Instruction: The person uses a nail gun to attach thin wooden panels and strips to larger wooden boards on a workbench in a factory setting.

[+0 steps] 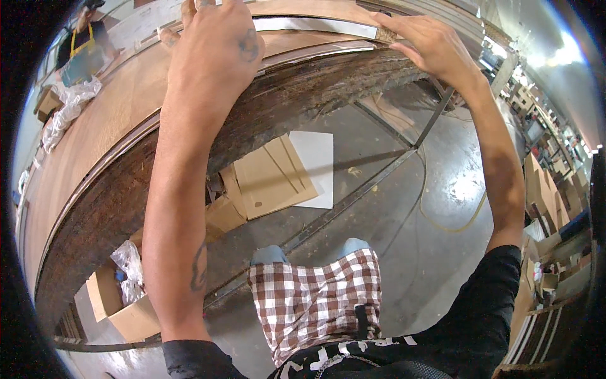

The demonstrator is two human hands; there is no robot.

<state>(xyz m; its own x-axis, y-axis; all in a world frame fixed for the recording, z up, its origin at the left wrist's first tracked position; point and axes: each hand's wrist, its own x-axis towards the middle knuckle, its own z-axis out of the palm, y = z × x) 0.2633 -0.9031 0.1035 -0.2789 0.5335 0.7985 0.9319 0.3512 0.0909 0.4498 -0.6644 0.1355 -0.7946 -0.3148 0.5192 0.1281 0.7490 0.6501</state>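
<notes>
My left hand [214, 47] lies flat, fingers spread, on the long grey metal strip [315, 25] atop the wide brown wooden desk [101, 132]. My right hand [429, 44] pinches a small tan block [385, 35] against the strip's end, grip narrow.

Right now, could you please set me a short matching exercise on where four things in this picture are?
Things:
1. left hand
2. right hand
3. flattened cardboard
4. open cardboard box

Places:
a. on the floor at lower left, with clear plastic in it
b. at the right end of the grey strip, fingers on its tip
c. on the concrete floor under the table, beside a white sheet
d. palm down over the wooden tabletop, near the strip's left part

Pairs: 1-d, 2-b, 3-c, 4-a
</notes>
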